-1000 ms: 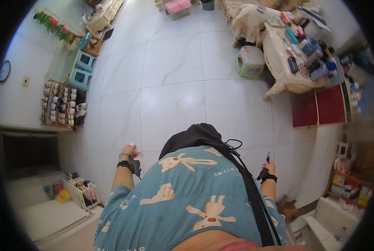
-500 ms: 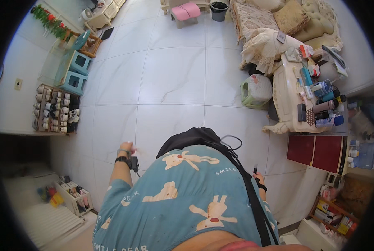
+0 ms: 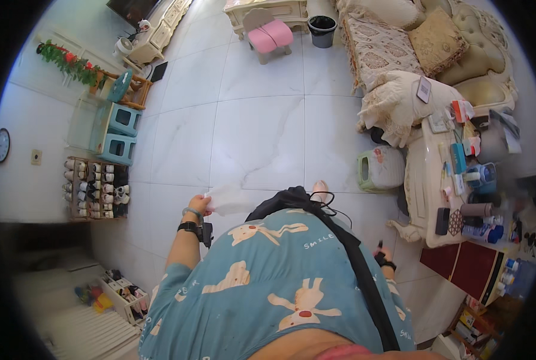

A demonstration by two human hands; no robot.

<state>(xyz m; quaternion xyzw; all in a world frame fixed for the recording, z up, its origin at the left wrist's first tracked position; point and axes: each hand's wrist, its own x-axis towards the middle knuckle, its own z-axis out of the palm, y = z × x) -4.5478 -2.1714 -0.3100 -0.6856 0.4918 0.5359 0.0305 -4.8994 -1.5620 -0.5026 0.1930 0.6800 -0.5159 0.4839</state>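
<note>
Out in front on the left, my left hand (image 3: 201,204) is closed on the edge of a thin white sheet (image 3: 227,200), which looks like a tissue or paper. The sheet hangs slightly blurred over the floor, beside the black bag (image 3: 280,201) at my waist. Low at my right side, my right hand (image 3: 386,254) is partly hidden by my arm and shirt. A small dark end (image 3: 380,244) sticks up from its fingers, too small to name. Both wrists wear black straps.
On the right stand a cream table (image 3: 421,198) crowded with bottles and boxes, a green-and-white stool (image 3: 381,168) and a sofa (image 3: 379,48). A shoe rack (image 3: 97,189) and blue stools (image 3: 119,149) line the left wall. Ahead are a pink-seated chair (image 3: 270,36) and a bin (image 3: 322,33).
The room has shifted in view as my body moved, and one foot now shows ahead of me. My left hand has come slightly right, and the white sheet in it is plainer.
</note>
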